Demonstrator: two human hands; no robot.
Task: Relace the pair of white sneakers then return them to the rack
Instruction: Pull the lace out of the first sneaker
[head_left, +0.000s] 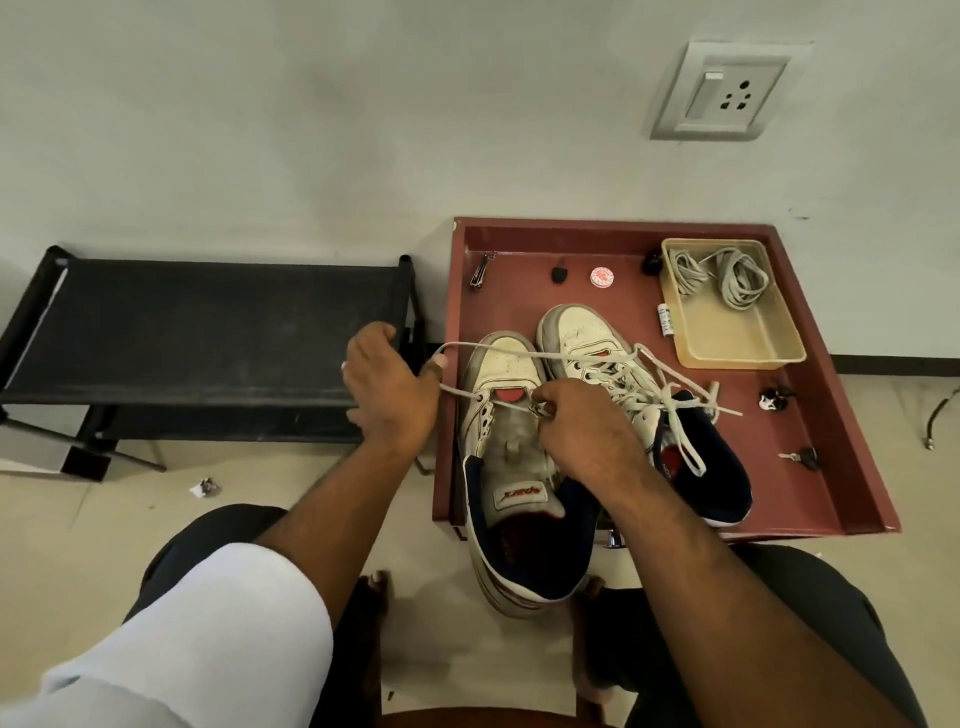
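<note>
Head view, right hand (582, 431) pinching the white lace (545, 355) at the near sneaker (511, 441) eyelet, left hand (387, 387) gripping and drawing that lace leftward, both sneakers sitting on the red tray (831, 415), second sneaker (587, 338) laced, black rack (208, 322) standing just left.

Two sneakers (506, 415), two hands (387, 384), one rack (208, 327), one beige tray (737, 338).

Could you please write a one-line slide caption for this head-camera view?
Both hands, left hand and right hand, thread a white lace through the near sneaker on a red tray.
</note>
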